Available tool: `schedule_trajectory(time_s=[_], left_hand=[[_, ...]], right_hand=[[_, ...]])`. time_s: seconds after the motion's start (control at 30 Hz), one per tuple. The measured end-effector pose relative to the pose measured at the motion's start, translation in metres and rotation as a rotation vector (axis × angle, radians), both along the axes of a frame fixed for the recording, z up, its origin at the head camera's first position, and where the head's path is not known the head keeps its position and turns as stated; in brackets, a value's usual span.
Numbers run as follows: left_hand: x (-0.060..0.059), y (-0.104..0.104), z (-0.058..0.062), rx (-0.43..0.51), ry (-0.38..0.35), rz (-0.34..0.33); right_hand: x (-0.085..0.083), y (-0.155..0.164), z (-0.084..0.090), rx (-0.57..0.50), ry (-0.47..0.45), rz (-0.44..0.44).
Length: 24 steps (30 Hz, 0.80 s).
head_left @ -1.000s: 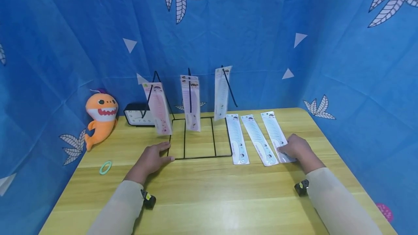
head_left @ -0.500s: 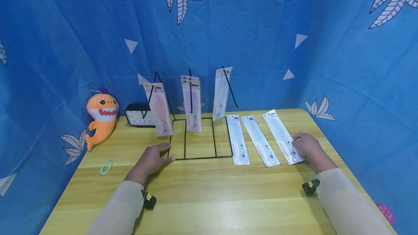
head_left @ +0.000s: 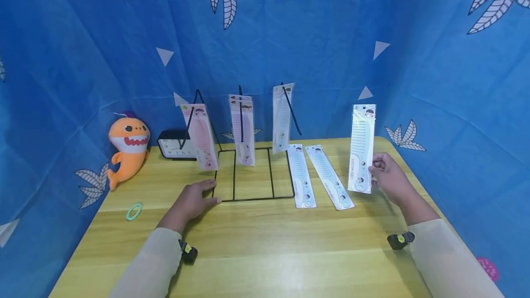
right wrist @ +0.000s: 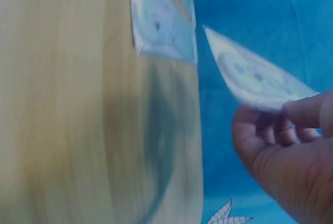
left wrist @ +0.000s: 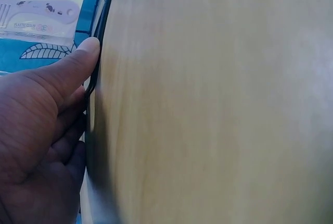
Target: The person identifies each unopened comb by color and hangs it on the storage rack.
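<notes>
My right hand [head_left: 391,176] pinches a pale blue packaged comb [head_left: 362,148] along its lower right edge and holds it upright above the table. In the right wrist view the comb packet [right wrist: 255,75] is blurred between thumb and fingers. My left hand [head_left: 192,203] holds the front left corner of a black wire display rack [head_left: 252,200], thumb [left wrist: 86,52] against the wire. On the rack's arms hang a pink packaged comb [head_left: 203,141], purple packaged combs [head_left: 247,134] and a blue packaged comb [head_left: 282,118]. Two blue packaged combs [head_left: 302,176] [head_left: 330,178] lie right of the rack.
An orange shark plush [head_left: 129,148] and a black-framed clock [head_left: 175,146] stand at the back left. A mint-green ring [head_left: 134,212] lies left of my left hand. Blue patterned cloth [head_left: 323,36] hangs around the wooden table [head_left: 281,252].
My right hand has slid the rightmost comb to the right, then raised it off the table and turned it upright. My left hand stays at the rack's corner.
</notes>
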State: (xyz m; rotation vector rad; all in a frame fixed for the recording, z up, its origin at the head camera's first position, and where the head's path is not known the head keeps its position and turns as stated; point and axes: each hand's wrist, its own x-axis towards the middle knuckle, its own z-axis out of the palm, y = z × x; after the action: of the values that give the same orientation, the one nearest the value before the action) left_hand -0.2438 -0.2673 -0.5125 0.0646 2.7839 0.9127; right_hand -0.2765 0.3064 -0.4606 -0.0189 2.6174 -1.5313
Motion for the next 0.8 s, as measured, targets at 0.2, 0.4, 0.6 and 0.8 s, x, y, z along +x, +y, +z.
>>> schedule_trajectory(time_s=[0.2, 0.4, 0.6, 0.8], left_hand=[[-0.001, 0.000, 0.000, -0.004, -0.007, 0.002], [-0.002, 0.000, 0.000, -0.008, -0.004, 0.000], [0.000, 0.000, 0.001, -0.002, 0.010, -0.007], [0.000, -0.001, -0.001, -0.026, 0.040, -0.023]], right_hand=[[0.009, -0.026, 0.011, -0.152, 0.082, 0.092], [0.025, -0.061, 0.022, -0.199, 0.159, 0.247], [0.042, -0.094, 0.013, -0.156, 0.228, 0.390], [0.055, -0.119, 0.006, -0.124, 0.263, 0.405]])
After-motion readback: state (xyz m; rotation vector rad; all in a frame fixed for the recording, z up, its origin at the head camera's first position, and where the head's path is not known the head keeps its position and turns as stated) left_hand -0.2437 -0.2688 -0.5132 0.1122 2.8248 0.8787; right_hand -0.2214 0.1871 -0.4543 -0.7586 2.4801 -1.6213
